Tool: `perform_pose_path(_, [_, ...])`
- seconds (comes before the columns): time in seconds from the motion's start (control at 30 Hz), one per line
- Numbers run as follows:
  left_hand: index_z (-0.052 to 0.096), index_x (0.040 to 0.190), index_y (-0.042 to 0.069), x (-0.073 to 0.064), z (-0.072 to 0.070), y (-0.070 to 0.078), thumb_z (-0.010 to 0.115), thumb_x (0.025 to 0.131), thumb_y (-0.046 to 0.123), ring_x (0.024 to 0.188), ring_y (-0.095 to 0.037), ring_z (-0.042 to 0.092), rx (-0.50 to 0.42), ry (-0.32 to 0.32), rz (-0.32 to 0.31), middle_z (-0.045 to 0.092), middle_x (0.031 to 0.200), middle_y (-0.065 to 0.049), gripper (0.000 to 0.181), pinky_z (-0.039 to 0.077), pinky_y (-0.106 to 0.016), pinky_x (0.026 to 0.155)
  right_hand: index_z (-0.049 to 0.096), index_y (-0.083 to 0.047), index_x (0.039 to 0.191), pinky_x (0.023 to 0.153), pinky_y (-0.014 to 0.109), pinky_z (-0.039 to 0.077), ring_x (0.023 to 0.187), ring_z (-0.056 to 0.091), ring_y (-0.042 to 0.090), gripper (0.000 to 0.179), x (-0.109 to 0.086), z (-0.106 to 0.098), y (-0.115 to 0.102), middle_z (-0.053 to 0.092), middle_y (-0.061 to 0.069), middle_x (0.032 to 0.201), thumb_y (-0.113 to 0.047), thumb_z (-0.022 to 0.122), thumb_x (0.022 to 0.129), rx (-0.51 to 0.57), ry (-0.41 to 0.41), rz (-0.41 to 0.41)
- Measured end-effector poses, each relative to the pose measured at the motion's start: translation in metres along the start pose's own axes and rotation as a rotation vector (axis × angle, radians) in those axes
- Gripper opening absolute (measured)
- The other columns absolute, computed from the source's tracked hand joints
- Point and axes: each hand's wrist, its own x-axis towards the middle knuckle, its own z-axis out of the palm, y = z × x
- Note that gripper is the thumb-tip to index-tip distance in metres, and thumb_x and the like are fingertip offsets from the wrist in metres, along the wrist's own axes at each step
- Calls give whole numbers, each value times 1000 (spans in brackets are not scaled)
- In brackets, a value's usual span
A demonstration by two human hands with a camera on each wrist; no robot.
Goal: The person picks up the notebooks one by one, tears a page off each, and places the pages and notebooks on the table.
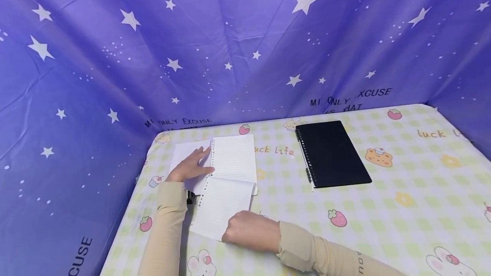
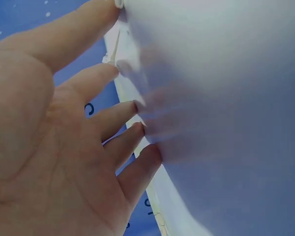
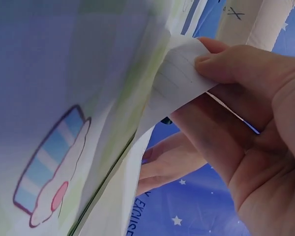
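Note:
A spiral notebook (image 1: 235, 156) lies open at the left of the table, with a ruled page on its right side and white paper on its left. My left hand (image 1: 192, 165) rests on it by the coil, fingers spread and fairly straight. In the left wrist view the fingertips (image 2: 150, 155) touch the paper. A ruled sheet (image 1: 224, 201) with punched holes along its left edge slants over the notebook's lower part. My right hand (image 1: 251, 230) pinches its lower right corner. The right wrist view shows thumb and fingers on the bent sheet (image 3: 179, 73).
A black-covered ring notebook (image 1: 333, 152) lies shut to the right, with a pen-like white stick (image 1: 312, 188) at its ring edge. Something small and black (image 1: 190, 197) shows beside the left cuff. A checked cloth (image 1: 383, 233) covers the table; purple starry curtains (image 1: 245, 33) hang around it.

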Motion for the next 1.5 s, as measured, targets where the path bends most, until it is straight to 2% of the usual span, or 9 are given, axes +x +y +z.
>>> perform_pose_path(0.23, [19, 158, 5, 2, 4, 1, 65, 95, 37, 150, -46, 6, 36, 12, -22, 10, 162, -28, 84, 13, -64, 119, 72, -32, 73, 57, 13, 47, 55, 52, -5, 21, -1, 0, -5, 66, -18, 65, -14, 75, 83, -55, -4, 2])
perform_pose_path(0.37, [20, 158, 5, 2, 5, 2, 65, 95, 39, 150, -46, 7, 57, 16, -20, 10, 162, -28, 84, 14, -64, 119, 70, -33, 69, 53, 13, 42, 54, 52, -5, 22, -2, 1, -11, 65, -19, 63, -16, 75, 83, -31, 8, -53])
perform_pose_path(0.6, [20, 158, 5, 1, 4, 2, 64, 96, 38, 150, -46, 8, 75, 20, -24, 11, 162, -28, 82, 14, -63, 119, 72, -30, 67, 56, 8, 39, 51, 40, -9, 26, -1, -3, -14, 66, -20, 64, -9, 72, 82, 174, -8, -90])
perform_pose_path(0.7, [21, 157, 6, 2, 4, 2, 64, 96, 38, 150, -46, 8, 81, 29, -27, 12, 162, -28, 82, 15, -63, 119, 73, -29, 68, 56, 6, 36, 51, 34, -8, 27, -1, -4, -13, 65, -20, 63, -6, 70, 83, 224, -22, -126])
perform_pose_path(0.83, [22, 157, 6, 2, 4, 1, 63, 96, 38, 150, -45, 9, 83, 36, -31, 13, 162, -27, 81, 14, -62, 119, 68, -26, 65, 54, 7, 23, 52, 24, -3, 31, -2, -3, -13, 48, -19, 55, -3, 67, 86, 284, -39, -182])
perform_pose_path(0.93, [22, 158, 6, 2, 4, 2, 63, 96, 38, 150, -45, 8, 81, 34, -34, 12, 162, -27, 81, 14, -62, 120, 60, -23, 61, 55, 11, 14, 55, 17, 2, 34, -2, -4, -12, 33, -12, 55, -2, 64, 88, 343, -66, -210])
perform_pose_path(0.97, [21, 158, 6, 2, 4, 2, 63, 96, 38, 150, -45, 8, 82, 34, -33, 12, 162, -27, 81, 14, -62, 120, 60, -23, 62, 56, 11, 14, 55, 16, 3, 34, -3, -5, -12, 32, -12, 56, -1, 64, 88, 363, -81, -216])
perform_pose_path(1.37, [22, 157, 6, 1, 5, 3, 64, 95, 39, 150, -45, 10, 91, 49, -17, 14, 161, -28, 82, 16, -63, 119, 65, -24, 65, 56, 6, 21, 53, 25, -2, 29, -4, -19, -11, 46, -17, 55, -9, 67, 90, 452, -226, -297])
perform_pose_path(1.5, [23, 157, 6, 0, 6, 3, 64, 95, 39, 150, -45, 10, 87, 56, -18, 14, 161, -27, 81, 16, -63, 118, 68, -25, 70, 56, 4, 23, 54, 27, -4, 25, -3, -23, -9, 51, -19, 59, -11, 66, 91, 440, -217, -311])
